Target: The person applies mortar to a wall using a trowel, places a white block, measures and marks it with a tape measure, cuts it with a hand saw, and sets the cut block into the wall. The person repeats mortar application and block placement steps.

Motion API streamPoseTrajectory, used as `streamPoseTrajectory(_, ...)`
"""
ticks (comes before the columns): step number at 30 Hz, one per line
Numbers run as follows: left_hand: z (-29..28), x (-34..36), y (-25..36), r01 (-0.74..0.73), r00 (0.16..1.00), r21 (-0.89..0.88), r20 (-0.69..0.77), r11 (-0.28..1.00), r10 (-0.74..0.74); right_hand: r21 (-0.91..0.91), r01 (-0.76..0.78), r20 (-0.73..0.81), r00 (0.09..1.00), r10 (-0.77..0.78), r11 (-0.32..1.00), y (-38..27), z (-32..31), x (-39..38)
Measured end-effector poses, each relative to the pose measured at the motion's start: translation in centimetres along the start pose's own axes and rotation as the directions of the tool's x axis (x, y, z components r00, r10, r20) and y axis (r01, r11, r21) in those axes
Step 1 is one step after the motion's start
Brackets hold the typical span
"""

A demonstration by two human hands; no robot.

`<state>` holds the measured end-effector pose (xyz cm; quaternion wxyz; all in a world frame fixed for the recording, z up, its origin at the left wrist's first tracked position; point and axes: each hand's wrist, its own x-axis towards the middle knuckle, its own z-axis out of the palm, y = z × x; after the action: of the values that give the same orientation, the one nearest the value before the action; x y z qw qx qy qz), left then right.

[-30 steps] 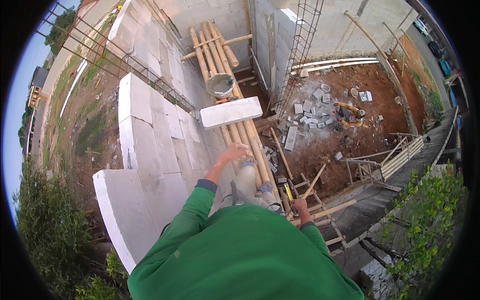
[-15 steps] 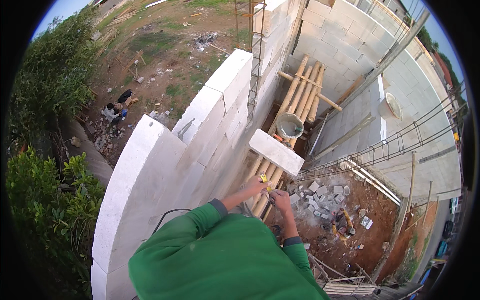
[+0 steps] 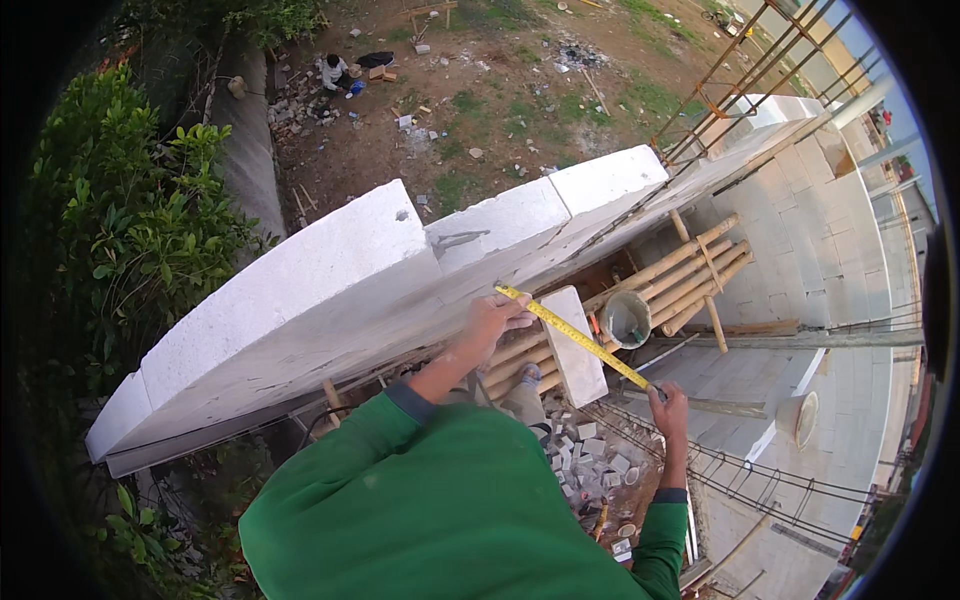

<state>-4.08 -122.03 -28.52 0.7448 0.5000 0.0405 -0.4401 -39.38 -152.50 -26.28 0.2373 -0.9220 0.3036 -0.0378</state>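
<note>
A yellow tape measure (image 3: 590,345) is stretched out between my two hands, with its blade slanting down to the right. My left hand (image 3: 490,325) pinches the blade near its free end, close to the wall's inner face. At the other end, my right hand (image 3: 669,408) is closed around the dark case, which the fingers mostly hide. Below the blade a loose white block (image 3: 580,372) lies across the bamboo poles (image 3: 675,285). The blade passes over the block in this view; I cannot tell whether they touch.
A white block wall (image 3: 300,265) with a stepped top runs along my left, a grey metal tool (image 3: 460,239) on its step. A mortar bucket (image 3: 627,320) stands on the poles. Rebar (image 3: 730,80) rises ahead. Rubble (image 3: 590,455) lies far below; a person (image 3: 333,72) sits beyond the wall.
My hands have moved apart, and the tape's blade is now pulled out between them. The view has turned left toward the wall.
</note>
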Motion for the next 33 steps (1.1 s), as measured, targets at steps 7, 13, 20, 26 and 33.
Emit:
streamPoseTrajectory(7,0.6,-0.7,5.6,-0.326,0.899,-0.227,-0.374,0.918,0.227,-0.482,0.146,-0.296,0.901,-0.318,0.864,17.6,-18.4,14.8)
streamPoseTrajectory(13,0.0,0.4,4.9,-0.480,0.750,-0.257,-0.617,0.839,0.239,-0.628,0.198,-0.327,0.810,-0.486,0.752,14.9,-22.1,32.9)
streamPoseTrajectory(20,1.0,1.8,5.4,-0.544,0.711,-0.314,-0.666,0.778,0.228,-0.467,-0.064,-0.636,0.718,-0.284,0.882,10.1,-17.1,46.0)
streamPoseTrajectory(26,1.2,2.5,6.1,-0.570,0.690,-0.319,-0.686,0.757,0.230,-0.371,-0.128,-0.558,0.823,-0.110,0.920,5.6,-14.5,47.7)
streamPoseTrajectory(33,1.0,2.8,6.3,-0.581,0.675,-0.278,-0.689,0.765,0.263,-0.338,-0.149,-0.581,0.810,-0.081,0.929,4.3,-11.7,48.2)
